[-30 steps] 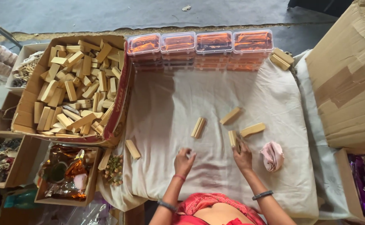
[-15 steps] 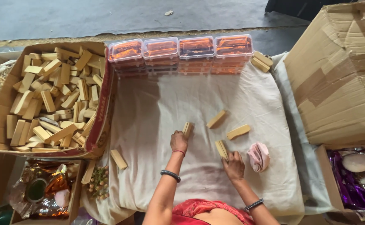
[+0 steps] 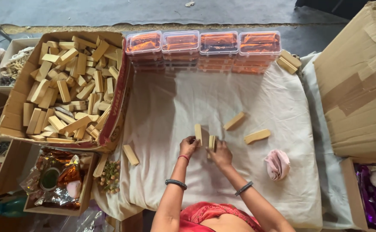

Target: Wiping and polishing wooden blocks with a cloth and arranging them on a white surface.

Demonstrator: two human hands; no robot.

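Head view, person seated at 6 o'clock edge of a white cloth (image 3: 175,103) spread on the work surface. Left hand (image 3: 188,146) pinches one upright wooden block (image 3: 198,134) between fingertips, block standing on its end just at 1 o'clock of the hand. Right hand (image 3: 220,155) pinches a second wooden block (image 3: 212,142) at its 11 o'clock, also upright, fingers curled round it. The two held blocks stand just beside each other near cloth centre; cannot tell if they touch.

Two loose blocks lie flat at 2 o'clock of the hands: one tilted block (image 3: 234,121), one longer block (image 3: 257,136) further toward 3 o'clock, apart from each other. Another loose block (image 3: 130,154) lies at 9 o'clock near the cloth's edge. Pink folded cloth (image 3: 277,164) at 3–4 o'clock of right hand.

Large cardboard box (image 3: 118,112) at 10 o'clock, heaped with the same wooden blocks. Row of four clear plastic boxes (image 3: 203,44) with orange contents at 12 o'clock, stacked in layers. Stack of flattened cardboard (image 3: 359,90) at 2–3 o'clock. Small box with shiny wrapped items (image 3: 58,180) at 8 o'clock. Dark bangles on both wrists.
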